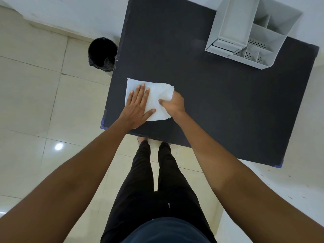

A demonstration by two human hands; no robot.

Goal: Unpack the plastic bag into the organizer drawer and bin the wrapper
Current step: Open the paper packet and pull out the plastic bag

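Observation:
A flat white plastic bag point(157, 92) lies on the black table point(219, 102) near its front left corner. My left hand point(137, 106) rests flat on the bag's left half, fingers spread. My right hand point(173, 104) grips the bag's right edge, thumb on top and fingers curled around or under it. What the bag holds is hidden. The grey organizer point(252, 32) stands at the table's far right, with a drawer front low on its left side and open compartments on the right.
A black-lined waste bin point(102, 54) stands on the tiled floor just left of the table's far left side. My legs are at the table's front edge. White wall runs behind the table.

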